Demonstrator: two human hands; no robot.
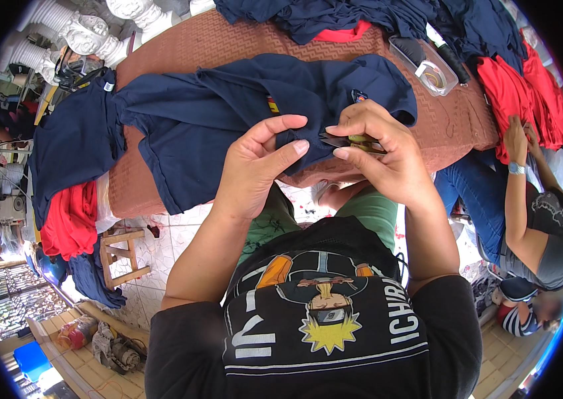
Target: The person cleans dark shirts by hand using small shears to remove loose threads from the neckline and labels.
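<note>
Trimming at the hem of a navy-blue cotton polo shirt (pixel 228 113), spread over a reddish-brown textured cloth-covered bench (pixel 454 126) in the upper centre of the frame, appears to be the step in hand.

Left hand (pixel 255 166): centre of frame, palm toward the bench, forearm rising from the lower edge. Grip closed in a pinch, thumb above and forefinger below, holding a fold of the navy fabric taut at the bench's near edge.

Right hand (pixel 378 149): right of centre, just beside the left hand, fingertips nearly meeting it. Grip curled shut around a small pair of thread snips with dark blades and a yellow-green body (pixel 351 139); blades point left toward the pinched fold. Blade opening cannot be told, being partly covered by the fingers.

Next move, as a judgement: requires the fold kept under tension, blade tips placed at the loose thread only, clear of the seam and of the left forefinger. Risk: nicking the fabric or the fingertip, given the close spacing.

Surroundings:
- Pile of further navy garments (pixel 334 16) at the top of the frame, one red piece beneath it.
- Clear plastic rectangular tray (pixel 427 66) at upper right, on the bench.
- Red garments (pixel 527 93) at far right, under the hand of a seated co-worker (pixel 514 139) wearing a wristwatch.
- Red and navy garments (pixel 68 219) hanging over the left end of the bench, above a small wooden stool (pixel 122 256) on a tiled floor.
</note>
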